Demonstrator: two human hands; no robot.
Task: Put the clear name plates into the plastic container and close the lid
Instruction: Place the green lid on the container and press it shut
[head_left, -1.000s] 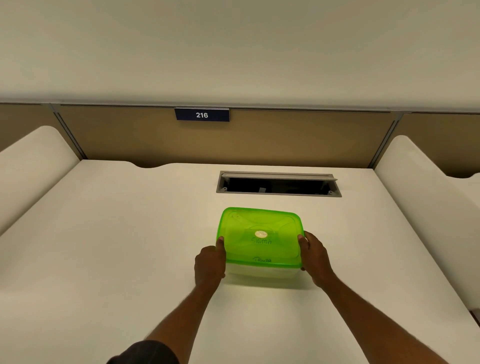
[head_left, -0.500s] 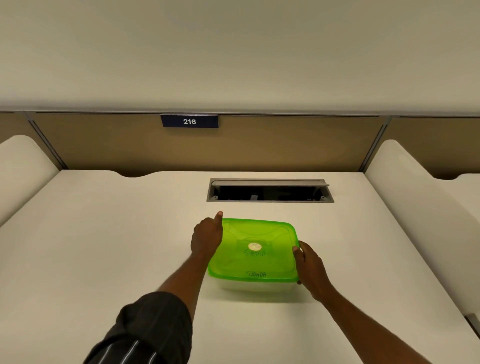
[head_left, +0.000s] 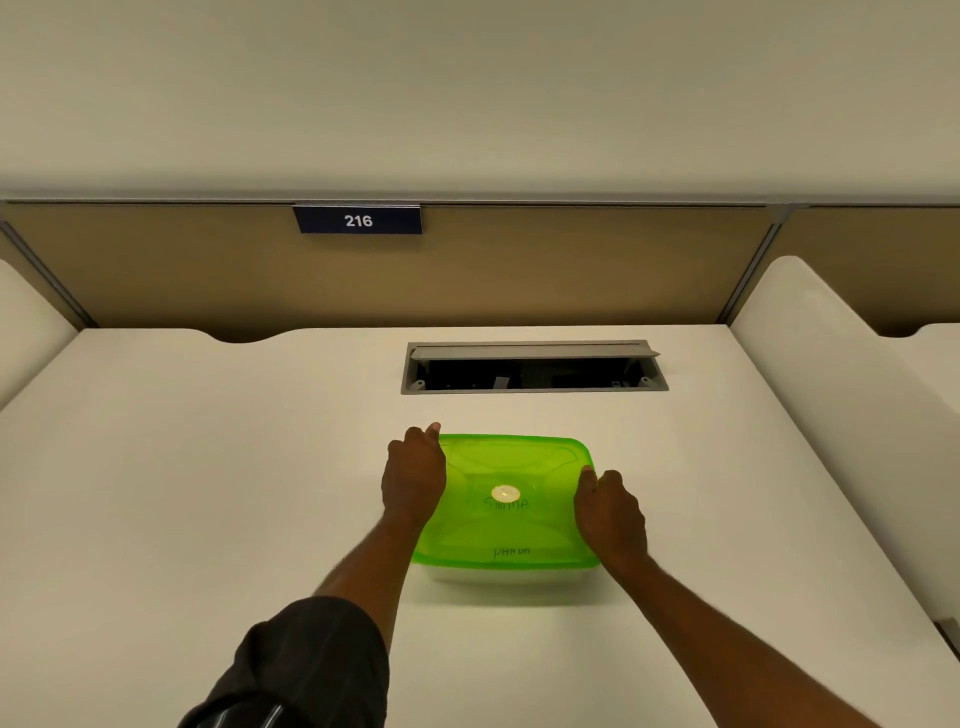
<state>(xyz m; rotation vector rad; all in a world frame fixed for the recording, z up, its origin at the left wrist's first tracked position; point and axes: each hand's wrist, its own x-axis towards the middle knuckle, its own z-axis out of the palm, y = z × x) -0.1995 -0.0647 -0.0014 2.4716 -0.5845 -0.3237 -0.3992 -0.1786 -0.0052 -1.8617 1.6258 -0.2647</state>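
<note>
A clear plastic container (head_left: 511, 576) with a bright green lid (head_left: 506, 525) sits on the white desk (head_left: 208, 493) in front of me. The lid lies flat on top and carries handwritten words and a round white sticker. My left hand (head_left: 414, 475) presses on the lid's far left corner, fingers curled over its edge. My right hand (head_left: 609, 512) grips the lid's right edge, thumb on top near the far right corner. No clear name plates show; the green lid hides the inside.
A grey cable hatch (head_left: 534, 367) stands open in the desk behind the container. A brown partition with a dark sign reading 216 (head_left: 358, 220) closes off the back. Rounded white dividers (head_left: 831, 374) rise on both sides.
My left hand went from the lid's near left edge to its far left corner. My right hand slid along the right edge toward the far corner. The container stayed in place.
</note>
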